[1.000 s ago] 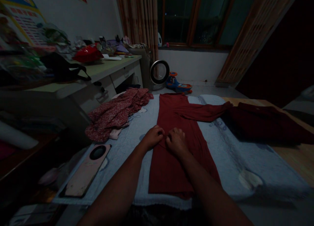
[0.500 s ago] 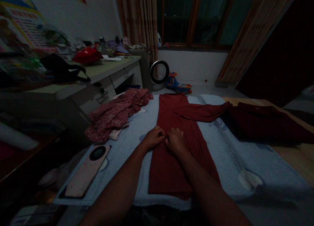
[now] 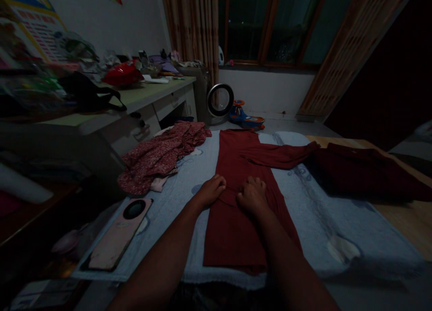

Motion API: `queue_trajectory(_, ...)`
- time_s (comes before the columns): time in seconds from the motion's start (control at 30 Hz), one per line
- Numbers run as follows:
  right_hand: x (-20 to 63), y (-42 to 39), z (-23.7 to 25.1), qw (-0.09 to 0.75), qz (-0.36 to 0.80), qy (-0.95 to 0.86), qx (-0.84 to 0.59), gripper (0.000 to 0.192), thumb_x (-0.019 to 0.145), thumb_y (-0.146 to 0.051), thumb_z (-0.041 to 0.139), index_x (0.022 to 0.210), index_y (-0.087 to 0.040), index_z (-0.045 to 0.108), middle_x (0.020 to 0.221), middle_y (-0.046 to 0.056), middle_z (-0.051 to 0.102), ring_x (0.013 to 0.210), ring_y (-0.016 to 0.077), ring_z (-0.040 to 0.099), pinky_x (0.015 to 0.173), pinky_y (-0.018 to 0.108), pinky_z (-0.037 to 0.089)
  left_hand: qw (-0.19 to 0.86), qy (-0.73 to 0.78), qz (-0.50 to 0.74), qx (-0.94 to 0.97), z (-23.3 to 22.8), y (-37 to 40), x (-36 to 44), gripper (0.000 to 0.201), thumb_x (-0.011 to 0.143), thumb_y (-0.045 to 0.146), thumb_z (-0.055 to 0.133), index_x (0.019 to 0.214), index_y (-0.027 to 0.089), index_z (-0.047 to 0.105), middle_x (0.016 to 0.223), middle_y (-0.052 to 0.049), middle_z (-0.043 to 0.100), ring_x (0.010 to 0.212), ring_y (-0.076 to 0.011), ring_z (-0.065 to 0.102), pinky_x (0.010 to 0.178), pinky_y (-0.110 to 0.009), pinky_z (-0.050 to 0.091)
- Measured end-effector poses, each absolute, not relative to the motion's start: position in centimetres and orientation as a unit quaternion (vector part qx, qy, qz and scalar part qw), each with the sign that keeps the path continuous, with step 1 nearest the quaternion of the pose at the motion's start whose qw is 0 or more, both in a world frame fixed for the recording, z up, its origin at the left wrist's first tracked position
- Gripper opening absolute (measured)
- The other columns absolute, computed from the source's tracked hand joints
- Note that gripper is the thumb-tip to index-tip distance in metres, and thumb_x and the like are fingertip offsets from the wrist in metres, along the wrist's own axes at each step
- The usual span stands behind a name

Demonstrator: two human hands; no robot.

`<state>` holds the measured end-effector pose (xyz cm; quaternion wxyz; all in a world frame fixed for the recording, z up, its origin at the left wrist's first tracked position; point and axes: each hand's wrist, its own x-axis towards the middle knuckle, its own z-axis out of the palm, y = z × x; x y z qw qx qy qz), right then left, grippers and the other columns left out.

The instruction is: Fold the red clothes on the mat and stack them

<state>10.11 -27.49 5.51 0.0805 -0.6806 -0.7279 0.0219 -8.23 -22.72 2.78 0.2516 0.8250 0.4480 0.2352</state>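
A dark red long-sleeved dress (image 3: 236,239) lies lengthwise, narrowed to a long panel, with one sleeve (image 3: 283,155) stretched to the right. On its left edge, about mid-length, my left hand (image 3: 212,190) is closed, fingertips pinching the red cloth. My right hand (image 3: 254,194) rests a little to the right on the dress, fingers curled into the fabric. A thin strip or fold of red cloth runs between both hands; I cannot tell which it is. Underneath is a light blue patterned blanket (image 3: 313,225).
A pink phone (image 3: 116,239) lies at the blanket's left front. Behind it is a crumpled red patterned garment (image 3: 162,155). A folded dark maroon garment (image 3: 367,171) sits at the right on the wooden surface (image 3: 401,221). A cluttered desk (image 3: 141,99) stands at the left.
My right hand has moved right, away from my left, and a thin strip or fold of cloth now shows between them. My left hand has hardly moved.
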Motion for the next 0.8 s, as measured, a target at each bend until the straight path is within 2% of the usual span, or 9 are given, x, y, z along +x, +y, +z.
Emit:
queue_trajectory(0.33,8.0,-26.5,5.0,0.125,0.019,-0.790,-0.600,0.024,0.086,-0.030,0.051,0.100,-0.022,0.069,0.109,0.009,0.058,0.105,0.0245,0.043,0.094,0.039,0.026,0.267,0.434,0.247,0.824,2.5,-22.5,-8.2,0.006,0.084,0.018,0.047,0.083,0.022,0.052,0.090,-0.001,0.056,0.088,-0.0171,0.055,0.083,-0.029,0.043)
queue_trajectory(0.5,7.2,-26.1,4.2,0.126,0.018,-0.792,-0.598,0.025,0.089,-0.029,0.050,0.103,-0.021,0.069,0.107,0.010,0.059,0.104,0.0241,0.044,0.089,0.037,0.028,0.266,0.429,0.246,0.828,3.1,-22.7,-8.1,0.009,0.082,0.016,0.048,0.083,0.021,0.055,0.089,-0.001,0.056,0.087,-0.0169,0.055,0.082,-0.028,0.043)
queue_trajectory(0.8,7.3,-26.5,4.3,0.130,0.001,-0.774,-0.620,0.024,0.087,-0.031,0.053,0.097,-0.020,0.071,0.106,0.010,0.060,0.101,0.0247,0.044,0.088,0.038,0.028,0.244,0.430,0.229,0.839,2.9,-22.6,-8.3,0.012,0.083,0.016,0.049,0.083,0.019,0.061,0.089,-0.003,0.055,0.087,-0.0174,0.055,0.084,-0.029,0.044)
